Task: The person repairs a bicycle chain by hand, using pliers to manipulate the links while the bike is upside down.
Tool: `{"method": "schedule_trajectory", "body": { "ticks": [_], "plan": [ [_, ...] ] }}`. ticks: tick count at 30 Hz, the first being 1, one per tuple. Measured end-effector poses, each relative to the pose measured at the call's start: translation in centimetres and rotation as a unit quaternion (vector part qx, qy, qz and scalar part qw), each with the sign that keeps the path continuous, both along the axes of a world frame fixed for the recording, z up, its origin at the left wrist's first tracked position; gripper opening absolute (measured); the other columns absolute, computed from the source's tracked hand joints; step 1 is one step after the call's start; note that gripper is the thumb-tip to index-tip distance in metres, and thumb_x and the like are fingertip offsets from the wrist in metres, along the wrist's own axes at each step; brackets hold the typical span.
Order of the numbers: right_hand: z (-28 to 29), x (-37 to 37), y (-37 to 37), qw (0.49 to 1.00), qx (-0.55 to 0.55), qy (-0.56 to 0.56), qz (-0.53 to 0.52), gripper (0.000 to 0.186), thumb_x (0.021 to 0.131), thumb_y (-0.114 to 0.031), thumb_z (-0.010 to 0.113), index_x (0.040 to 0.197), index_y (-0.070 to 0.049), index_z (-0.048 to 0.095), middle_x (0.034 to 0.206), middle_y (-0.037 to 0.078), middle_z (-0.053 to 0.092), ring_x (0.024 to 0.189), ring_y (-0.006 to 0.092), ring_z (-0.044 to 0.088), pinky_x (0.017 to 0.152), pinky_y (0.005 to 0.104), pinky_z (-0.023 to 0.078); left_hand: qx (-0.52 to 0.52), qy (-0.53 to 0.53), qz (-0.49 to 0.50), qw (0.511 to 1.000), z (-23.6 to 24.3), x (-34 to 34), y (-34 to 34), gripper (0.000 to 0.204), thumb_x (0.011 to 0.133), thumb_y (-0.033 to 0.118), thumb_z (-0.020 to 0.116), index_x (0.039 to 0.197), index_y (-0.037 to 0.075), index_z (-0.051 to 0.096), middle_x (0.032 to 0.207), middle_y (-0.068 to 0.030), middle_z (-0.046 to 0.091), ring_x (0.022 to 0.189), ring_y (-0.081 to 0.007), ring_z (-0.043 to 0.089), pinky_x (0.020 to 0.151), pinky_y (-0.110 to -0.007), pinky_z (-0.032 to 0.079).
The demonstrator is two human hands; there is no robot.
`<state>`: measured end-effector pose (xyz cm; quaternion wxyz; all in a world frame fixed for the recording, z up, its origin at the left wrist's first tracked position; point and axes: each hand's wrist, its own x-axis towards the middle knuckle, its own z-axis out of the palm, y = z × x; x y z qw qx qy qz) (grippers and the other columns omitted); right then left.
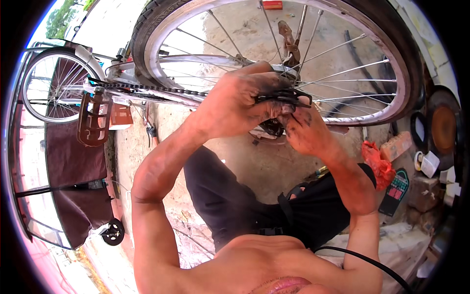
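A bicycle wheel (147, 44) with a black tire and metal spokes fills the top of the view. At its hub, my left hand (240, 98) is closed, its blackened fingers curled round a narrow black part (283, 96). My right hand (307, 130) meets it there, fingertips pinched together just below that part; what they grip is hidden. Dark grease marks both hands. Under the fingers shows a dark, rounded mechanism (272, 128), partly covered. The chain (156, 90) runs leftward from the hands toward a brown pedal (93, 120).
A rusty kickstand (289, 41) is behind the spokes. At left stand another spoked wheel (30, 83) and a dark red fabric panel (73, 152). To the right lie a red plastic bag (377, 164), a brick (396, 145) and a dark green card (394, 191).
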<state>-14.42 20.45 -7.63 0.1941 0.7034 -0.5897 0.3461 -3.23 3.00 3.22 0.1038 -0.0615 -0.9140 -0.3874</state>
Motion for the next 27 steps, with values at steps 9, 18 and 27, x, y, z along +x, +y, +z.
{"method": "schedule_trajectory", "body": {
  "ticks": [9,18,27],
  "plan": [
    [1.6,0.7,0.2,0.912,0.060,-0.402,0.052,0.033,0.103,-0.022,0.048,0.120,0.002,0.060,0.094,0.015,0.065,0.076,0.0274,0.061,0.073,0.0345,0.049,0.162,0.040,-0.003,0.986,-1.9,0.7,-1.7,0.031,0.088,0.016,0.075,0.115,0.001,0.069,0.096,-0.0077,0.063,0.084,-0.0186,0.058,0.075,-0.031,0.048],
    [1.2,-1.7,5.7,0.990,0.045,-0.082,-0.110,0.038,0.084,-0.001,0.056,0.121,0.000,0.062,0.129,0.015,0.060,0.107,0.0337,0.060,0.089,0.0443,0.047,0.329,0.044,0.022,0.943,-2.9,2.3,-2.2,0.037,0.092,0.016,0.073,0.120,-0.005,0.065,0.108,-0.0071,0.063,0.102,-0.0144,0.060,0.090,-0.029,0.048],
    [5.2,-3.4,6.9,0.749,-0.050,-0.657,0.071,0.026,0.099,-0.006,0.048,0.120,0.006,0.059,0.109,0.018,0.069,0.094,0.0277,0.073,0.079,0.0352,0.059,0.385,0.023,0.053,0.921,-4.5,3.3,-3.2,0.037,0.093,0.022,0.072,0.121,-0.001,0.065,0.111,-0.0054,0.067,0.105,-0.0122,0.060,0.091,-0.028,0.049]
  ]
}}
